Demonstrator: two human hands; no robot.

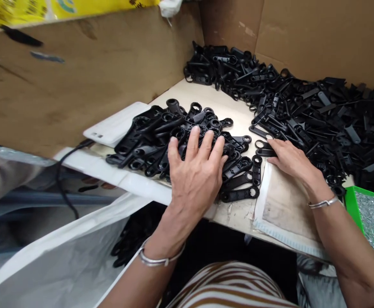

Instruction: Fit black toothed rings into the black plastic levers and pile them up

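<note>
My left hand point(196, 177) lies with its fingers spread on a heap of black plastic ring-ended handles point(155, 128) near the table's front edge. Several of these parts stick out past its fingertips and to its right. My right hand point(291, 160) is at the near edge of a larger pile of black plastic parts point(270, 98). Its thumb and fingers are around one black ring-ended handle point(264, 150), whose far end is hidden under the hand. Below the right palm is a pale, stained sheet point(283, 201) with a white border.
A green tray point(354, 205) of small silvery metal pieces stands at the right. A white flat device point(116, 124) with a black cable point(60, 179) lies behind the left heap. Cardboard walls point(328, 38) enclose the back. An open white sack point(61, 252) hangs below the table's front edge.
</note>
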